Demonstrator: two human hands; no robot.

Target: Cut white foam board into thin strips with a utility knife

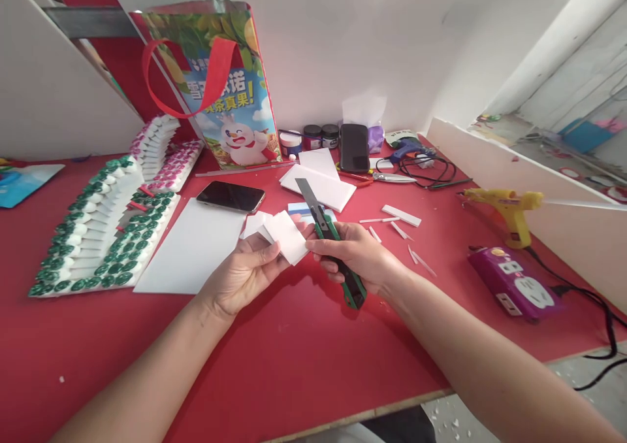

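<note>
Being pinched in the left grip [249,260] are several small white pieces [290,238], while a utility knife [326,225] is being clasped in the right grip [361,255], its exposed blade [307,194] pointing away beyond both. White strips [401,215] are lying on the bench [294,364] beyond and right of the right grip. Seemingly, the pieces are being sorted or lined up; a steady pinch, clear of the blade, is being called for next.

Bag [242,97] (red-handled, gaudily printed) upright. Small jars [312,137] just right of bag; phone [231,196] flat before it; purple tissue pack [375,140] farther right.
</note>
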